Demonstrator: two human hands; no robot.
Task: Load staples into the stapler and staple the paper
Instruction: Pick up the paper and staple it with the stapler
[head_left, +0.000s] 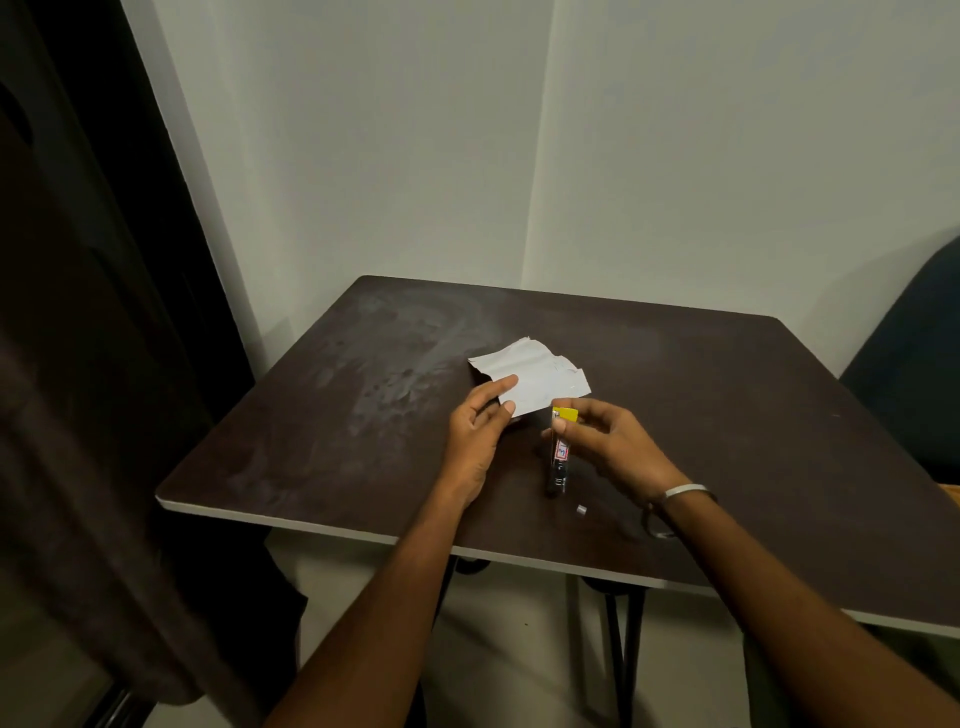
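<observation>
Paper (530, 382) white; stapler (560, 457) black, yellow tip, red-white label; table (727, 405) dark brown, pale edge.

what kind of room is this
Probably a corner of a plain room at home, though that is a guess: a small dark table pushed against bare white walls, a dark curtain on the left, and part of a dark chair on the right.
</observation>
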